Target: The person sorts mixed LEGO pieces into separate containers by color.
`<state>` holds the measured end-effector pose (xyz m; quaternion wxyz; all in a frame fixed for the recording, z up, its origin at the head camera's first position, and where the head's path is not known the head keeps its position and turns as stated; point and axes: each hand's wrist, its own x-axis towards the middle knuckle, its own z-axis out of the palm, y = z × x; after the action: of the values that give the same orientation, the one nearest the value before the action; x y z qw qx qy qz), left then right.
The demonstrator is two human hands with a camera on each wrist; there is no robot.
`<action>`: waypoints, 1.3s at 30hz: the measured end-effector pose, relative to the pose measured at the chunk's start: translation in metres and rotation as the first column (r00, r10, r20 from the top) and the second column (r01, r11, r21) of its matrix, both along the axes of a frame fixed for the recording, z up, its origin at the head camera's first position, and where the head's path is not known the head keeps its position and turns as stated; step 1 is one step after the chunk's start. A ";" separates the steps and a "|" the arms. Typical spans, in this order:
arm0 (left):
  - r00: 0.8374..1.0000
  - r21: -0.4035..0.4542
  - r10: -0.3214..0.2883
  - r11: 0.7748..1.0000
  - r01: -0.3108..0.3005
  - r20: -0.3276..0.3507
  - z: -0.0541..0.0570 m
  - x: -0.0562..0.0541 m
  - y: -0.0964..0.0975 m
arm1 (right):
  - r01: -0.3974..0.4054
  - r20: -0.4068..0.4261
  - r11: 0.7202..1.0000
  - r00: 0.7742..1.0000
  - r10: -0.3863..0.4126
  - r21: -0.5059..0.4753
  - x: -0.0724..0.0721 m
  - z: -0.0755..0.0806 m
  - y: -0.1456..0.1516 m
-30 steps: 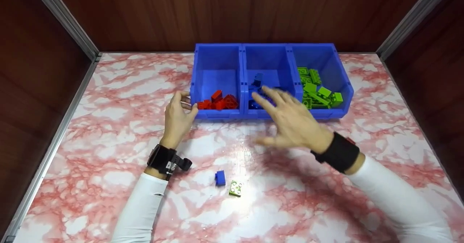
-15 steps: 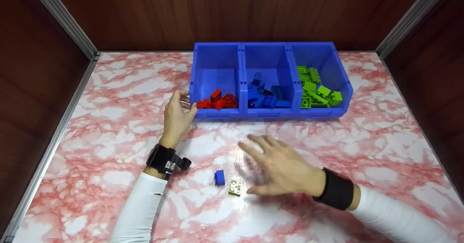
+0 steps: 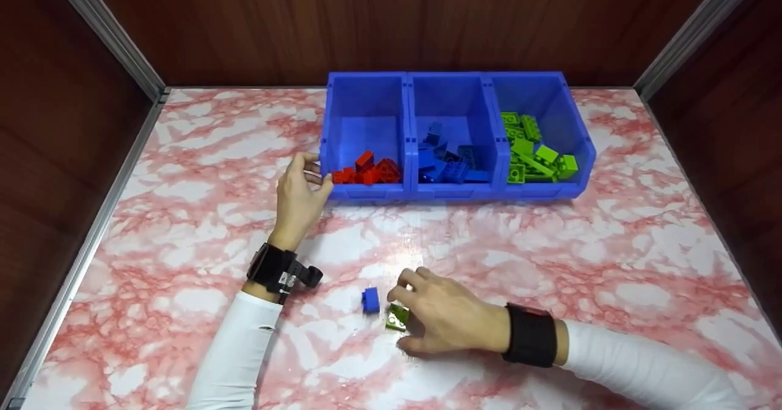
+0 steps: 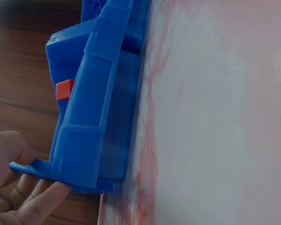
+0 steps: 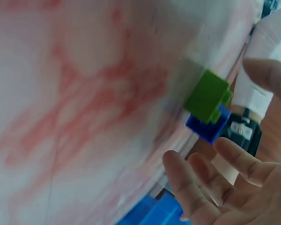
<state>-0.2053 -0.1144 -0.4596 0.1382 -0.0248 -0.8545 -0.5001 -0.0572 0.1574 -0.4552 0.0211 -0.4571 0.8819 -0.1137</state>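
Note:
My left hand grips the left side wall of the blue storage bin, thumb on one face and fingers on the other in the left wrist view. Over the table's front half, my right hand reaches around a green toy brick, with thumb and fingers apart on either side of it. In the right wrist view, a gap shows between the fingertips and this green brick. A blue toy brick lies just left of the green one.
Red bricks lie in the left compartment, blue bricks in the middle one and green bricks in the right one. A dark wood-grain panel stands behind the bins, with similar panels at both sides.
My right hand has come back from over the middle compartment, toward me and to the left, down to the green brick, its fingers bending. The left hand stays on the bin.

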 end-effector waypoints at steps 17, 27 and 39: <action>1.000 -0.002 -0.002 1.000 0.002 -0.001 0.001 -0.001 0.001 | -0.036 0.100 0.987 0.994 0.052 -0.155 -0.017 0.009 0.008; 1.000 -0.004 0.005 1.000 -0.005 0.001 0.000 0.000 0.001 | 0.073 0.065 0.959 0.996 -0.057 -0.273 -0.042 0.051 0.048; 1.000 0.004 0.010 1.000 -0.011 0.013 0.001 0.001 0.001 | 0.309 -0.052 0.919 0.942 -0.331 -0.246 -0.096 0.115 0.118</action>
<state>-0.2046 -0.1137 -0.4583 0.1353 -0.0168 -0.8545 -0.5012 -0.1531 0.2758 -0.3399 -0.0929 -0.3109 0.9250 -0.1976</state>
